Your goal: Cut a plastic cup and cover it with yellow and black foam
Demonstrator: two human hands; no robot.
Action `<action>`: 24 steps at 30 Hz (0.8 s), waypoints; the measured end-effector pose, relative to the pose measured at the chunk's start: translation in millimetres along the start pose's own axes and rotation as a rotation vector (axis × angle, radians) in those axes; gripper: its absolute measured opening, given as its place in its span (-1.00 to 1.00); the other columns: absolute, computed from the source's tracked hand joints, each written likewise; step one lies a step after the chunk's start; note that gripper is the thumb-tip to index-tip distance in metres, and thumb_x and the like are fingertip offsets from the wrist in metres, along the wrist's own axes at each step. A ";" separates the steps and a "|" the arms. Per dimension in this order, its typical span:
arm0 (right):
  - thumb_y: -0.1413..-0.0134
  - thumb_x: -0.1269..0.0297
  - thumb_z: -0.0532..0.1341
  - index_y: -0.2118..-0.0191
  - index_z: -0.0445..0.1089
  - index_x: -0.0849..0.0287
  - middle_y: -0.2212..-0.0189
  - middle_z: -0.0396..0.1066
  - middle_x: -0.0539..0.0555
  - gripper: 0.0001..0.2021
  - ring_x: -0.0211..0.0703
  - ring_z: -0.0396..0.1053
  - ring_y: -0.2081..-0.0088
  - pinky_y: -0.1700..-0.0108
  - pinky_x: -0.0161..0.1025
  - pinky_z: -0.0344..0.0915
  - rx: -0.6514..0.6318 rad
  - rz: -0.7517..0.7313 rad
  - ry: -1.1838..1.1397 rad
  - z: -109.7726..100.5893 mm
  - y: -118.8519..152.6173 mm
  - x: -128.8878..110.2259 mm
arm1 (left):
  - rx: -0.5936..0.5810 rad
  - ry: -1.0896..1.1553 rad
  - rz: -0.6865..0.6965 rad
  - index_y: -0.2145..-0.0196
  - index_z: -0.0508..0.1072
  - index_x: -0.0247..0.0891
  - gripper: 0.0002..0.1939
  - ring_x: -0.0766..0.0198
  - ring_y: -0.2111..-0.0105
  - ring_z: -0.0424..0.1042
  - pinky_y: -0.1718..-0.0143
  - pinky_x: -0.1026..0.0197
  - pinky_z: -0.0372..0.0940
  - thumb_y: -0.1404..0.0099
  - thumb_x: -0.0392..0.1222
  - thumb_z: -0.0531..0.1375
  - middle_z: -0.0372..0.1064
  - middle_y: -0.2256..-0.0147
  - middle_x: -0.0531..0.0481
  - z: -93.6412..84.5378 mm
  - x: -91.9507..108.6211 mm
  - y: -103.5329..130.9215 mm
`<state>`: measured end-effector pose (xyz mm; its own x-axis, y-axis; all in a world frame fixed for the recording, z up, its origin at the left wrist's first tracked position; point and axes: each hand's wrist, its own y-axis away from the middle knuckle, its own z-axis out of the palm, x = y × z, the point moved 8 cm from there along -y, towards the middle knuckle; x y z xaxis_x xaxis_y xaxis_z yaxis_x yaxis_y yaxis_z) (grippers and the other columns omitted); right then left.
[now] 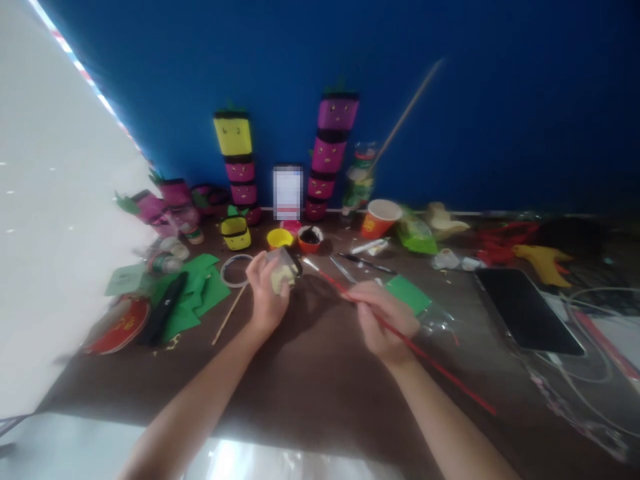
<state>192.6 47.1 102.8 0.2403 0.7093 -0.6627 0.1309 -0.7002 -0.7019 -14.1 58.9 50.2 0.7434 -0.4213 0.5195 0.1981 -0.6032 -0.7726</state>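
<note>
My left hand [267, 297] is closed around a small clear cup [284, 272] with pale yellow on its side and a dark band at its edge. In my right hand [383, 317] is a paintbrush [440, 370] with a long red handle, gripped like a pen. Its pale bristle tip points left toward the cup, apart from it. Just beyond stand a pot of yellow paint [280, 239] and a pot of black paint [311, 239]. A tape roll [237, 271] and a thin wooden stick [229, 315] lie left of my left hand.
Stacked painted cups with faces form a left tower [240, 170] and a right tower [327, 157] by the blue wall. Green paper [193, 293] lies left. A paper cup [381, 219], phone [527, 310], yellow glue gun [543, 262] and cables are rightward.
</note>
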 end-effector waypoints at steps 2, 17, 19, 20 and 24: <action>0.00 0.46 0.13 0.34 0.47 0.11 0.44 0.49 0.11 -0.82 -0.10 0.43 0.34 0.31 -0.12 0.36 0.000 -0.005 0.007 0.2 -0.4 -1.0 | -0.004 -0.010 0.001 -0.02 0.18 -0.16 -0.49 0.04 -0.11 0.13 -0.12 -0.13 0.13 -0.12 -0.40 0.14 0.02 -0.05 -0.20 0.3 -0.1 -0.1; 0.02 0.49 0.11 0.36 0.45 0.11 0.49 0.44 0.08 -0.80 -0.10 0.39 0.38 0.33 -0.12 0.32 -0.022 -0.056 -0.043 1.0 -1.1 -2.0 | -0.009 -0.007 -0.017 0.00 0.21 -0.16 -0.50 0.05 -0.11 0.13 -0.12 -0.10 0.13 -0.09 -0.43 0.12 -0.01 -0.06 -0.19 0.8 -3.4 1.0; 0.02 0.51 0.11 0.37 0.45 0.11 0.49 0.44 0.08 -0.80 -0.11 0.39 0.39 0.33 -0.13 0.32 -0.037 -0.044 -0.037 2.7 -0.8 -0.9 | -0.010 -0.020 -0.004 -0.01 0.21 -0.16 -0.49 0.05 -0.11 0.13 -0.12 -0.10 0.13 -0.09 -0.44 0.12 -0.01 -0.06 -0.19 0.9 -2.5 0.9; 0.02 0.50 0.11 0.37 0.45 0.12 0.49 0.44 0.08 -0.80 -0.12 0.39 0.39 0.34 -0.14 0.31 -0.045 -0.038 -0.040 3.4 -0.1 0.3 | -0.010 -0.020 -0.006 -0.01 0.21 -0.16 -0.49 0.05 -0.12 0.12 -0.12 -0.10 0.13 -0.09 -0.44 0.12 -0.01 -0.06 -0.19 1.0 -2.6 0.9; 0.00 0.45 0.12 0.36 0.46 0.11 0.50 0.42 0.08 -0.82 -0.11 0.37 0.41 0.37 -0.12 0.30 0.006 -0.047 -0.094 -0.5 4.9 6.2 | -0.001 -0.009 -0.046 0.00 0.21 -0.17 -0.50 0.04 -0.11 0.13 -0.11 -0.10 0.14 -0.09 -0.43 0.12 0.00 -0.05 -0.20 0.5 -5.7 1.3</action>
<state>195.2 48.1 95.4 0.1424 0.7462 -0.6503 0.1337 -0.6655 -0.7343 -17.7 60.9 46.1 0.7393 -0.3871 0.5510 0.2313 -0.6225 -0.7476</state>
